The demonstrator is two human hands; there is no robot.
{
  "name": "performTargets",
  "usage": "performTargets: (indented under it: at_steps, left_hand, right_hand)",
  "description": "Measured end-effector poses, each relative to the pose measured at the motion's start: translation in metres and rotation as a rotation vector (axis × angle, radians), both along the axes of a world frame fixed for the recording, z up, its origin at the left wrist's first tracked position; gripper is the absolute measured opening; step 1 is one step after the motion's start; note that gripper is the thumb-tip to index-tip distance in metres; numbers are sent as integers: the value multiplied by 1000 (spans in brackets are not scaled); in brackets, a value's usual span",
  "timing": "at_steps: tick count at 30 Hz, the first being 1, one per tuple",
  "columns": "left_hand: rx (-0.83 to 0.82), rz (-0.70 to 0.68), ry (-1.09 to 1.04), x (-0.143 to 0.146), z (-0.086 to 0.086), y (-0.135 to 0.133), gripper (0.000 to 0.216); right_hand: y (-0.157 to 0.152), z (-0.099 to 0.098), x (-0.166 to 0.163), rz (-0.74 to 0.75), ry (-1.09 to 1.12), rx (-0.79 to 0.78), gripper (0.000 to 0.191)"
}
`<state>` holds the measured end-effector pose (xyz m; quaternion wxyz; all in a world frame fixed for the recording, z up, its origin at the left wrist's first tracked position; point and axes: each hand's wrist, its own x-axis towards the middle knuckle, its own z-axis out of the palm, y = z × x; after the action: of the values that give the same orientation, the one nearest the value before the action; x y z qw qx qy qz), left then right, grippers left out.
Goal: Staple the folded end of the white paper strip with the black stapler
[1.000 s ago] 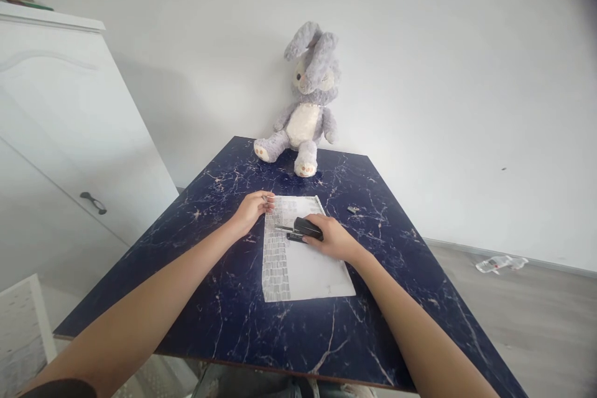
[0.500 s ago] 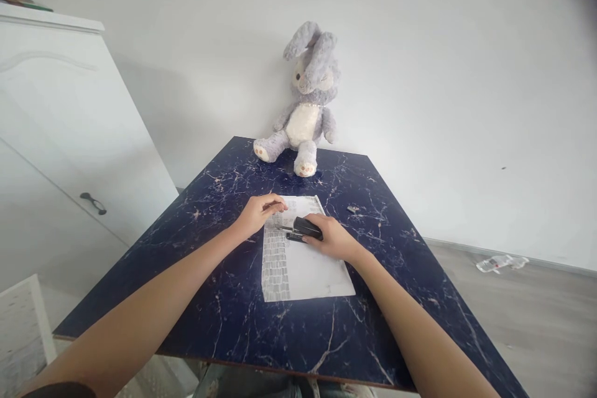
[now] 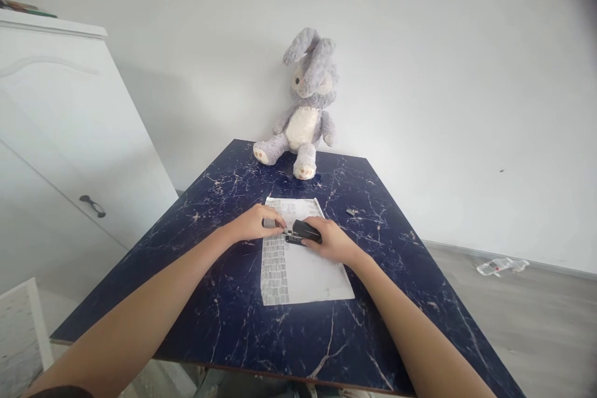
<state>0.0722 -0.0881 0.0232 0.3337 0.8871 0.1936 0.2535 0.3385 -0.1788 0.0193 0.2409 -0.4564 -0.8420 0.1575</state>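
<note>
A white sheet of paper (image 3: 303,270) with a printed strip down its left side lies on the dark blue marbled table (image 3: 233,323). On the paper rests a black stapler (image 3: 305,231), its jaw hinged apart, with my right hand (image 3: 331,241) wrapped round its back end. My left hand (image 3: 256,224) pinches a small silvery strip of staples (image 3: 269,223) right at the stapler's front tip.
A grey plush rabbit (image 3: 305,106) sits at the far edge against the white wall. A small metal bit (image 3: 352,212) lies on the table to the right. A white cabinet (image 3: 60,130) stands left; a plastic bottle (image 3: 499,265) lies on the floor.
My left hand moved from the paper's top-left corner toward the stapler, bringing the staple strip to its front. My right hand stayed on the stapler.
</note>
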Motion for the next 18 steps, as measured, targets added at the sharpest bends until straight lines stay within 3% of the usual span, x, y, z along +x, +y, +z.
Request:
performTargets:
  at_steps: [5, 18]
  left_hand:
    - [67, 7, 23, 1, -1, 0, 15]
    - [52, 15, 25, 2, -3, -1, 14]
  right_hand:
    - [0, 1, 0, 7, 4, 4, 15]
    - [-1, 2, 0, -6, -2, -17, 14]
